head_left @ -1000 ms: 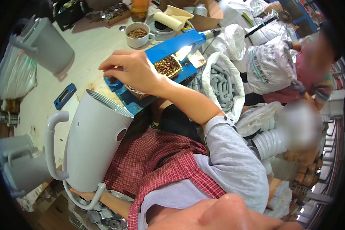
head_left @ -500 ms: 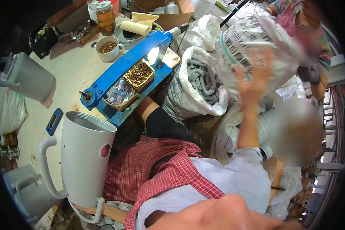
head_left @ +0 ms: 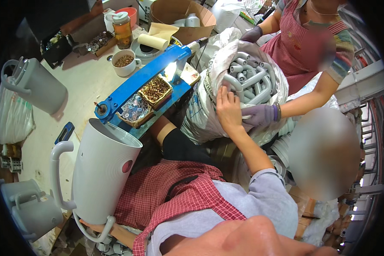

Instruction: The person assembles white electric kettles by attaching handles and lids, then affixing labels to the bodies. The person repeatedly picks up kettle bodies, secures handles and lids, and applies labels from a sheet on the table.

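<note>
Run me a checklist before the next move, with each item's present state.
1. Left hand at the grey jug's lower end: ok.
2. Right hand at the white sack's open mouth: ok.
3. Curved grey pieces exposed in the sack: ok.
4. Right hand well clear of the co-worker's gloved hand: not ok, they are close together.
5. Right fingers closed on something: cannot tell.

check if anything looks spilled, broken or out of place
Nothing looks spilled or damaged. The grey pitcher leans, but the left hand holds its lower end. Perhaps odd: one small round piece lies loose on the bench beside the white mug.
</note>
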Tool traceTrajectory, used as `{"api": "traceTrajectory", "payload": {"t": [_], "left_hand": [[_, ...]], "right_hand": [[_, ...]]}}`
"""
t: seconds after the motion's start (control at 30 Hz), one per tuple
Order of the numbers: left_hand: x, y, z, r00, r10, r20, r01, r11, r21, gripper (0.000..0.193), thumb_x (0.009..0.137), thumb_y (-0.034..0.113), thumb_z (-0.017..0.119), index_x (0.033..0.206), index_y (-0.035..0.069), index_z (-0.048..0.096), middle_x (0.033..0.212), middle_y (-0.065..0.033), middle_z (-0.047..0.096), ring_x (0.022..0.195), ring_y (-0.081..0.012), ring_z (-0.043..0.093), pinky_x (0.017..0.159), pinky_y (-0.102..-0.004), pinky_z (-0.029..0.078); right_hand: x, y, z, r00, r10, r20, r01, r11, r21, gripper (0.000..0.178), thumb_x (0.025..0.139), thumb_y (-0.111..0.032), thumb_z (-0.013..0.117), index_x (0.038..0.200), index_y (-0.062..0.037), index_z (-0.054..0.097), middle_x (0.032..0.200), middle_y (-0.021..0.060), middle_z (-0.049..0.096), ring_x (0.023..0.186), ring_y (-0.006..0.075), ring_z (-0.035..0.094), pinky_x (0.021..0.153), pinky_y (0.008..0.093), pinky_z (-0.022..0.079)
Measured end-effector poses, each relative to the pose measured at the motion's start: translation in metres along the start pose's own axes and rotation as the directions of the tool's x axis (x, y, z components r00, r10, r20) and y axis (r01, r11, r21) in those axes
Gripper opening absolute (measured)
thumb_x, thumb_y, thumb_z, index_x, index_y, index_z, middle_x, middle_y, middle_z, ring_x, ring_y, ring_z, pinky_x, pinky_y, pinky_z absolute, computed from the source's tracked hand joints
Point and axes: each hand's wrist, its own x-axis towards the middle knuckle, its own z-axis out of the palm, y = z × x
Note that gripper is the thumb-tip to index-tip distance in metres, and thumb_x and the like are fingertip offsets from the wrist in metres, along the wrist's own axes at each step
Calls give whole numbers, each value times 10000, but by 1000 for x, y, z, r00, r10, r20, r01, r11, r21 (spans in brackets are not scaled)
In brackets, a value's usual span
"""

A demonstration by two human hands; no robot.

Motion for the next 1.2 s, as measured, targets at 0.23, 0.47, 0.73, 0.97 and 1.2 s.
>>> {"api": "traceTrajectory", "payload": {"t": [0.23,0.47,0.73,0.97,1.2], "left_hand": [[16,-14,-46,991,-112,73,123,979,-162,489,1048,421,400,1280,17,548,1179,-104,624,1032,-224,606,915,-375,501],[-1,5,-59,978,-155,136,184,955,-233,539,1050,461,351,1338,34,509,1262,-104,603,1091,-238,605,933,-388,515],[-20,8,-49,987,-131,92,145,973,-180,566,1049,457,346,1318,-14,506,1204,-150,622,1025,-283,648,878,-402,555],[13,-20,-76,997,34,-66,-20,980,198,534,1032,456,432,1014,-20,673,928,-89,696,818,-171,647,718,-324,517],[9,-21,-66,998,23,-55,-17,995,94,551,1034,461,428,980,-23,686,849,-97,692,719,-156,642,633,-308,514]], "right_hand": [[4,-14,-31,997,72,-25,-46,823,566,533,738,-154,746,1230,-17,590,1343,141,535,1204,360,477,989,476,374],[82,-131,-51,978,-61,-200,204,71,976,263,817,-44,708,1078,-30,679,1092,134,668,967,331,646,810,381,527],[143,-204,37,962,-206,-181,246,353,903,144,846,-144,665,956,-66,716,964,174,678,859,373,637,739,452,523],[140,-197,25,956,-271,-112,246,529,812,162,855,-209,672,913,-67,723,945,161,679,877,373,625,771,472,511],[135,-179,-7,927,-203,-314,350,178,920,73,855,-62,683,916,-25,697,912,150,682,839,341,646,740,430,517]]}}
